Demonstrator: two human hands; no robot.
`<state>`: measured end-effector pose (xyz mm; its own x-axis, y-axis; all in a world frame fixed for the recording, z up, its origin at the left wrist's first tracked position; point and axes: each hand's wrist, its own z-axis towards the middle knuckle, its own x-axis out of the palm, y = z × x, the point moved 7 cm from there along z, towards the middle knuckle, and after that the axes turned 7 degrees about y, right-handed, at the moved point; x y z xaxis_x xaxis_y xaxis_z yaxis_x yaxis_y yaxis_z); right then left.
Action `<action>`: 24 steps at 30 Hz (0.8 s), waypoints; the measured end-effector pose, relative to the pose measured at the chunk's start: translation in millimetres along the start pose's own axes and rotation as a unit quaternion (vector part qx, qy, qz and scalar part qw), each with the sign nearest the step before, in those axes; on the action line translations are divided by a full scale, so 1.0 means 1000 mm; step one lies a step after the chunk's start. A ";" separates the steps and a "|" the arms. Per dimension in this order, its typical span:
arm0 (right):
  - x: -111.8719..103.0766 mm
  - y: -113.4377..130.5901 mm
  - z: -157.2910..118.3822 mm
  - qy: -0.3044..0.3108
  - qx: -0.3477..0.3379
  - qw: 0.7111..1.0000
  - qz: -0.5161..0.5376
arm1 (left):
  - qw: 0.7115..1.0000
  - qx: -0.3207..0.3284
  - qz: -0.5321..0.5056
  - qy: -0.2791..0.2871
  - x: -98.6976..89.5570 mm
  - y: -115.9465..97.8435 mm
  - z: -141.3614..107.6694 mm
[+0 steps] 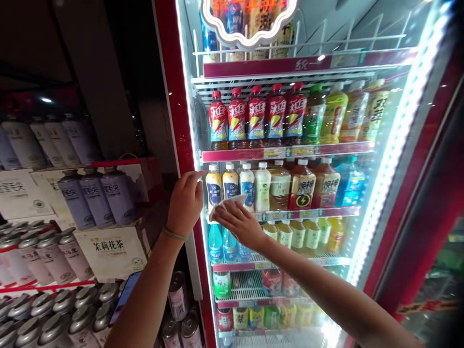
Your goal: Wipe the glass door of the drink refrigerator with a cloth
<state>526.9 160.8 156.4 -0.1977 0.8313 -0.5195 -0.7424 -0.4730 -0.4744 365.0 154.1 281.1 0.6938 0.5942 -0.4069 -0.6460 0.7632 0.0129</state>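
A glass-door drinks fridge with a red frame (173, 96) fills the middle of the head view. My left hand (185, 203) is at the door's left side, its fingers curled over the edge by the lit strip. My right hand (237, 223) lies against the glass door (311, 150), fingers together over a thin white cloth (239, 198). Part of the cloth is hidden beneath the fingers. Behind the glass, just above the right hand, stand white-capped bottles (230, 181). Blue bottles (215, 246) stand below it.
Red-capped tea bottles (256, 118) line a higher fridge shelf. A glowing sign (250, 42) hangs at the top. To the left are purple bottles (118, 195) on a box (108, 253), many silver-topped bottles (54, 328), a phone-like screen (125, 295) and stacked cans (178, 296).
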 end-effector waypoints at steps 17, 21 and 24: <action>-0.041 -0.073 -0.074 0.023 -0.013 0.996 -0.090 | 0.997 0.051 0.063 0.009 0.080 -0.070 0.017; -0.085 -0.141 -0.061 -0.034 0.100 0.990 -0.092 | 0.996 0.037 0.078 0.012 0.095 -0.086 0.017; -0.106 -0.161 -0.053 -0.076 0.151 0.982 -0.083 | 0.996 0.038 0.084 -0.008 0.108 -0.104 0.015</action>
